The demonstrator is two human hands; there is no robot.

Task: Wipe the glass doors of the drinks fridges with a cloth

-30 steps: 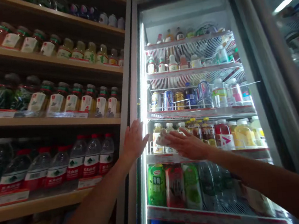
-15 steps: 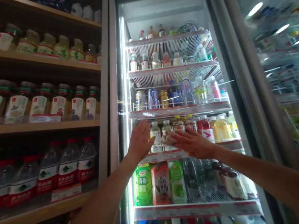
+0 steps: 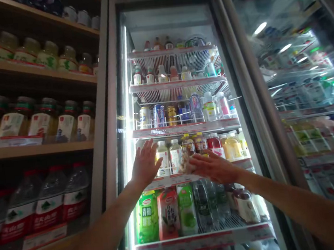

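My left hand [image 3: 144, 166] is open with its fingers stretched upward and the palm toward the glass door [image 3: 168, 19] of a lit drinks fridge. It seems to rest on the glass. Against the same door, my right hand [image 3: 215, 167] presses a crumpled pale cloth [image 3: 185, 163], which shows past its fingertips. Behind the glass, close to my hands, stand bottles with white labels [image 3: 176, 156] and a red drink bottle [image 3: 215, 143]. On the shelf below are a green bottle [image 3: 147, 218] and a reddish tea bottle [image 3: 168, 216].
Wooden shelves [image 3: 38, 149] on the left carry jars [image 3: 40, 122] and red-capped water bottles [image 3: 47, 197]. A metal door frame [image 3: 250, 92] separates this door from a second glass-fronted fridge [image 3: 305, 106] on the right, which shows light reflections.
The view has shifted right, showing more of the second fridge. My left hand stays open near the glass; my right hand keeps the cloth, slightly lower against the shelves.
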